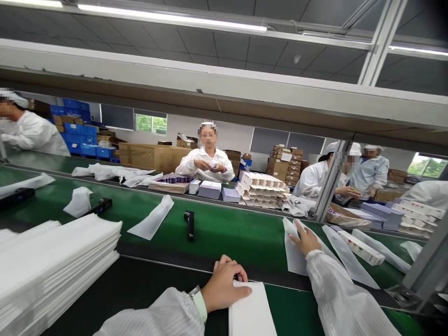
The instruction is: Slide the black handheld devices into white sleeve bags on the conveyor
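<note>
My left hand is at the far end of a stack of white sheets or sleeves, at the near edge of the belt. Its thumb presses on top and its fingers curl round the far edge. Further right, my right hand reaches over the green conveyor belt. Its fingers are apart and touch a translucent white sleeve lying flat there; part of the sleeve is hidden under the hand and forearm. A small black handheld device lies on the belt, left of that sleeve.
A tall stack of white sleeves stands at left. More loose sleeves and a long white box lie on the belt. Across it, a co-worker handles something small beside stacked cartons. A metal post rises at right.
</note>
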Available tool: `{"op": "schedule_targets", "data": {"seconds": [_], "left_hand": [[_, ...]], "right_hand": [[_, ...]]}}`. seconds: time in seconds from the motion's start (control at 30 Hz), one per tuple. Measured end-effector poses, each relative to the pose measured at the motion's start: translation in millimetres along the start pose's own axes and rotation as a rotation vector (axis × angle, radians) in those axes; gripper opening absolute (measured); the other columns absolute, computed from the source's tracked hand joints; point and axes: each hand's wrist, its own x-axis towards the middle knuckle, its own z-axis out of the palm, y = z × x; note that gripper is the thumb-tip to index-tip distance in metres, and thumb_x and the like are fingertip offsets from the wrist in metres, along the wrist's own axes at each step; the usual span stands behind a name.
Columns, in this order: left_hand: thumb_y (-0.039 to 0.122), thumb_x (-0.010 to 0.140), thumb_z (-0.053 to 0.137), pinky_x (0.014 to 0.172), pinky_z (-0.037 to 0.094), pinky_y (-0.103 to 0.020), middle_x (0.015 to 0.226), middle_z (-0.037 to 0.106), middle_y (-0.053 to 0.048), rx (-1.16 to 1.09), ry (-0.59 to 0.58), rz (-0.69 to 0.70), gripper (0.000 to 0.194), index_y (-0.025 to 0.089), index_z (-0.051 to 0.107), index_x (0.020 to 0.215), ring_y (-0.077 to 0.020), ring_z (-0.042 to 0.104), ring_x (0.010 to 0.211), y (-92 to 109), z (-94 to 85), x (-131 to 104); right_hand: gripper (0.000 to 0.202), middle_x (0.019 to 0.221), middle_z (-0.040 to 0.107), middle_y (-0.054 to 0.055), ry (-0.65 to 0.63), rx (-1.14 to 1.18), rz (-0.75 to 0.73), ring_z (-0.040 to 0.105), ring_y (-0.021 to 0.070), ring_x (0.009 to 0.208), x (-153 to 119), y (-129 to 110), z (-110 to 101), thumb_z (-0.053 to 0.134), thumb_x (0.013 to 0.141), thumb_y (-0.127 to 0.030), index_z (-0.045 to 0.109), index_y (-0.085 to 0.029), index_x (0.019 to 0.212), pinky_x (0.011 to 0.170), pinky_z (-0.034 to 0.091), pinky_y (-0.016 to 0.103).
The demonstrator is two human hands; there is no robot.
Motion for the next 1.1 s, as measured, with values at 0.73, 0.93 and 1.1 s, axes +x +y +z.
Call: {"op": "schedule_targets", "data": {"seconds": [0.73,0.93,1.1], "left_hand": [[0.032,0.063,0.063,0.077,0.035,-0.026,0.073,0.063,0.001,-0.121,0.157,0.003,0.013,0.019,0.066,0.064,-0.0177,0.052,0.080,-14,11.4,9],[0.029,0.060,0.068,0.077,0.034,-0.026,0.074,0.056,0.001,-0.148,0.263,0.010,0.009,0.020,0.066,0.060,-0.0135,0.050,0.075,-13,12.5,9],[0.021,0.065,0.063,0.068,0.037,-0.022,0.067,0.054,0.004,-0.125,0.228,0.062,0.004,0.020,0.062,0.068,-0.0110,0.049,0.069,-6,6.8,5]], "right_hand": [[0.032,0.091,0.054,0.008,-0.642,-0.133,-0.549,0.050,0.0201,0.089,-98,-171,151,0.041,0.076,-0.014,0.063,-0.026,0.096,0.081,0.038,0.031],[0.046,0.082,0.060,0.005,-0.677,0.723,-0.110,0.055,0.0210,0.079,-73,-89,109,0.061,0.062,-0.030,0.055,-0.022,0.107,0.076,0.040,0.035],[0.108,0.077,0.062,0.003,-0.580,1.176,0.295,0.058,0.0227,0.076,-62,-58,54,0.077,0.042,-0.031,0.014,-0.029,0.129,0.065,0.042,0.034]]}}
